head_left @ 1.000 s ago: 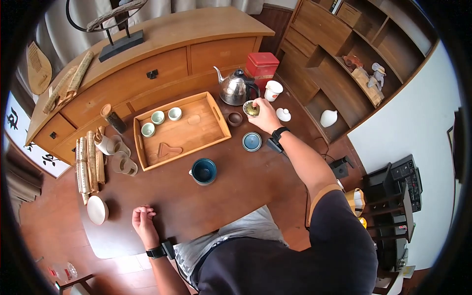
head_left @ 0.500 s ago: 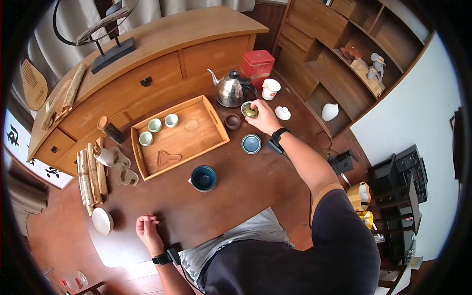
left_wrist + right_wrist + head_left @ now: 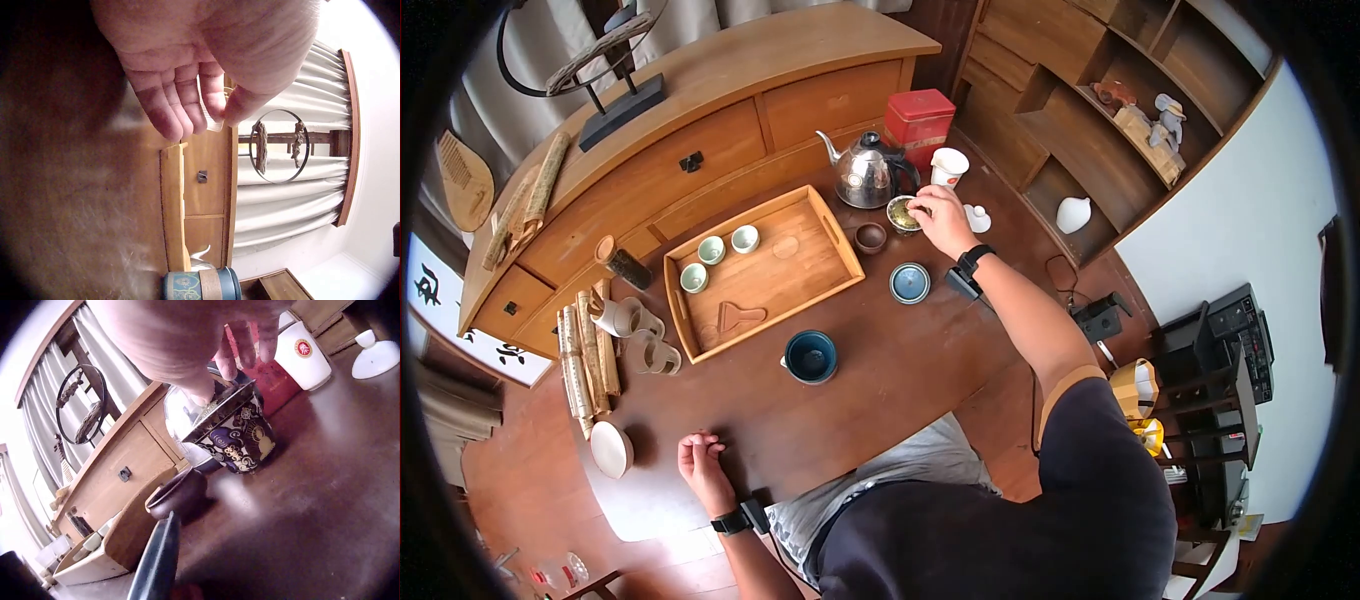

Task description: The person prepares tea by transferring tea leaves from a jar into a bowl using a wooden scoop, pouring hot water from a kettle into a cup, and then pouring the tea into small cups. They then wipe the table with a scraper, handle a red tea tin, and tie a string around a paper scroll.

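My right hand [image 3: 941, 220] is at a flared, dark patterned lidded cup [image 3: 240, 439], thumb and fingertips pinching the top of its gold-patterned lid [image 3: 220, 400]. In the head view the lid sits within the cup's rim. Near that hand are a small brown cup [image 3: 870, 237], a round blue dish [image 3: 910, 283] and a white lid with a knob [image 3: 977, 219]. My left hand [image 3: 703, 468] rests at the table's front edge, fingers loosely curled and holding nothing. A dark blue spouted bowl [image 3: 810, 356] stands between the two arms.
A wooden tray [image 3: 775, 325] carries several pale green cups and a brown Y-shaped piece. Behind the patterned cup stand a steel kettle [image 3: 867, 172], a red tin [image 3: 920, 125] and a white cup [image 3: 949, 167]. Bamboo scrolls [image 3: 580, 365], clear glasses [image 3: 655, 355] and a pale bowl [image 3: 611, 449] are at left.
My right fingers have shifted slightly to the right on the lid, showing more of it. The left hand keeps its place and pose. The head view has shifted a little.
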`<state>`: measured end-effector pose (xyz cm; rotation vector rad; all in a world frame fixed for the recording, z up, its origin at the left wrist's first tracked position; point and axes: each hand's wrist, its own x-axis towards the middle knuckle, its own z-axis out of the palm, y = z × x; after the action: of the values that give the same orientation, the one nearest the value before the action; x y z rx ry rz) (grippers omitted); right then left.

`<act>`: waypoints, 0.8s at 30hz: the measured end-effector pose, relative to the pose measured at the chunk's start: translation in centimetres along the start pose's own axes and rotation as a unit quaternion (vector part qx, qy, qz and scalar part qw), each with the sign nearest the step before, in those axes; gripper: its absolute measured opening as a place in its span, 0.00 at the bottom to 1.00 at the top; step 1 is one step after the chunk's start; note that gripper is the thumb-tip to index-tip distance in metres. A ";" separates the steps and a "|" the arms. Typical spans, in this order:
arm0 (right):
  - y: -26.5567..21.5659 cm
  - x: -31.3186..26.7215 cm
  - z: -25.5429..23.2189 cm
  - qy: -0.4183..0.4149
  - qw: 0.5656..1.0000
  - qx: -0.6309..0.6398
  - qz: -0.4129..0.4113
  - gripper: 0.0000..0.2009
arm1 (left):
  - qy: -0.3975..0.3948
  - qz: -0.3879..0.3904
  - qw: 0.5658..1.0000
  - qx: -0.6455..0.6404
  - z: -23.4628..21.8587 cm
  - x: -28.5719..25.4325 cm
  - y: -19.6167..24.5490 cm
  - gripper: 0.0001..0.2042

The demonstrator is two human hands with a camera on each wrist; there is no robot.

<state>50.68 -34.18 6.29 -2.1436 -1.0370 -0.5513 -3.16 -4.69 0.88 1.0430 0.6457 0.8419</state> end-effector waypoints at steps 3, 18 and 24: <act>-0.1 -0.1 0.0 0.003 1.000 -0.008 0.006 0.05 | 0.002 0.000 1.000 0.000 -0.1 0.0 -0.1 0.04; -2.7 -1.1 -1.4 0.026 1.000 -0.015 0.008 0.17 | 0.018 -0.018 1.000 0.015 -0.1 -0.1 0.1 0.04; -7.0 -6.3 -2.4 -0.067 0.985 0.073 0.141 0.26 | 0.015 -0.013 1.000 0.007 0.3 0.0 0.2 0.03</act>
<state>41.17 -36.08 6.75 -2.1683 -0.7966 -0.1932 -2.95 -4.78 1.15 1.0340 0.6899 0.8337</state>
